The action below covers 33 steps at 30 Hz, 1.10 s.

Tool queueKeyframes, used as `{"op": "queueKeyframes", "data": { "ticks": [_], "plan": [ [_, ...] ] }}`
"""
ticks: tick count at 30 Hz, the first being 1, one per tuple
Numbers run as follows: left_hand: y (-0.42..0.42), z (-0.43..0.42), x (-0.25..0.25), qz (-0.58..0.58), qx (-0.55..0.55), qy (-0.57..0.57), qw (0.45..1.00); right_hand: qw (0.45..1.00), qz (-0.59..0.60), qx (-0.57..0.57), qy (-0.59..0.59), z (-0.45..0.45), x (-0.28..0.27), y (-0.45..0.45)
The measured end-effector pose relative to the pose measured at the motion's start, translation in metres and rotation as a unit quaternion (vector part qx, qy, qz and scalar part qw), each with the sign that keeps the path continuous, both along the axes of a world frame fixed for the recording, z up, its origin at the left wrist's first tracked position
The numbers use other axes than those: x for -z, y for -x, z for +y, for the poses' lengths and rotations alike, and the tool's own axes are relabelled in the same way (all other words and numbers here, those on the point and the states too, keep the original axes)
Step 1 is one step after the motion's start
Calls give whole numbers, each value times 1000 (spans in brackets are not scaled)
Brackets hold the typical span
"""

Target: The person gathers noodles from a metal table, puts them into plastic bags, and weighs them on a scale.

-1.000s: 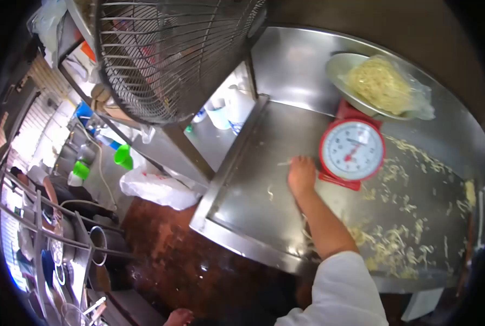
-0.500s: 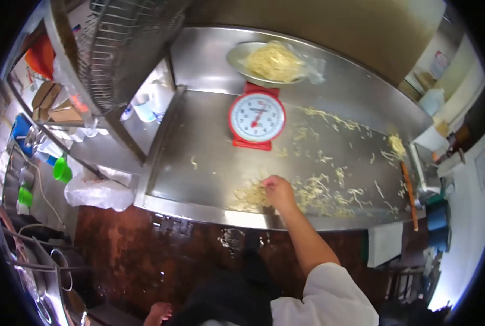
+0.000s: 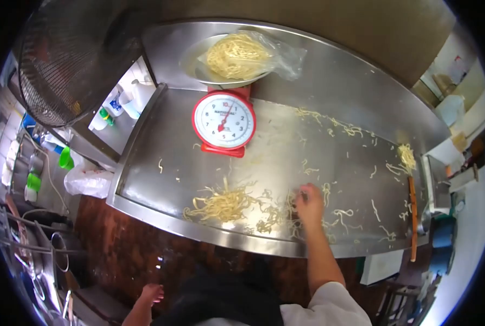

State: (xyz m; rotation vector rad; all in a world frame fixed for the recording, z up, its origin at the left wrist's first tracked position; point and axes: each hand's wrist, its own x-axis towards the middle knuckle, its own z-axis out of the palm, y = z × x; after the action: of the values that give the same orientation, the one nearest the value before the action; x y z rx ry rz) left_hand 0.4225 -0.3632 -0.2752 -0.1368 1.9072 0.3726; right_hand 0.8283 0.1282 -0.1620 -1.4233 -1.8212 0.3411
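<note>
My right hand [image 3: 309, 205] is low over the steel worktop [image 3: 161, 125], among loose noodle scraps. Its fingers are curled, and what they hold, if anything, I cannot make out. To its left lies a larger heap of noodles [image 3: 225, 204], with a smaller clump [image 3: 267, 217] between the two. My left hand [image 3: 154, 293] hangs low in front of the worktop, away from everything, its fingers loosely bent and nothing visible in them. A red dial scale [image 3: 224, 120] stands further back. Its pan [image 3: 192, 62] carries a clear plastic bag of noodles [image 3: 238, 56].
Noodle scraps [image 3: 351, 130] are strewn along the worktop's back and right side. A thin wooden stick [image 3: 413, 217] lies at the right end, by a noodle clump [image 3: 406, 157]. A wire-guarded fan [image 3: 52, 70] stands at the upper left, above a white plastic bag [image 3: 90, 182].
My right hand has moved right, away from the larger noodle heap, which is now uncovered and looks more gathered. The view has shifted, so the scale appears further left. My left hand still hangs low.
</note>
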Motion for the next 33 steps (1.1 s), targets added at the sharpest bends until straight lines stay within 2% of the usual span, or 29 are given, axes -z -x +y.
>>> {"op": "queueKeyframes", "data": {
  "ticks": [4,6,8,10,13,16,17,20,22,23,24,25,27,29,30,33],
  "plan": [
    [-50,60,-19,-29,109,41,993,999,14,27,45,42,16,-76],
    [-64,91,-28,-7,127,-22,992,996,32,24,84,54,1,-89],
    [-84,141,-67,27,135,-44,989,997,43,-3,70,67,5,-88],
    [-95,164,-76,59,133,-128,981,990,98,-35,91,87,22,-89],
    [-95,162,-48,79,140,-197,967,957,179,-45,224,120,11,-54],
    [-92,144,-26,91,141,-184,969,941,247,-128,194,143,-22,7],
    [-88,141,-25,92,147,-172,970,943,227,-149,194,143,-31,26],
    [-62,127,-26,9,171,-46,984,942,169,-193,217,122,-47,65],
    [-37,92,6,-24,132,-15,991,928,126,-221,271,97,-42,81],
    [-23,71,26,-42,116,1,992,933,94,-234,257,86,-34,86],
    [9,33,87,-256,-11,-113,960,938,62,-239,242,73,-28,86],
    [39,1,135,-473,-137,-147,858,949,44,-221,220,60,-33,88],
    [53,0,101,-344,-104,-129,924,965,30,-181,190,42,-35,88],
    [45,35,52,-146,-73,-40,986,976,21,-137,168,31,-36,73],
    [38,56,30,-39,-52,-5,998,981,9,-114,158,27,-40,65],
    [40,90,11,7,-13,-24,1000,986,16,-36,160,23,-38,14]
  ]
}}
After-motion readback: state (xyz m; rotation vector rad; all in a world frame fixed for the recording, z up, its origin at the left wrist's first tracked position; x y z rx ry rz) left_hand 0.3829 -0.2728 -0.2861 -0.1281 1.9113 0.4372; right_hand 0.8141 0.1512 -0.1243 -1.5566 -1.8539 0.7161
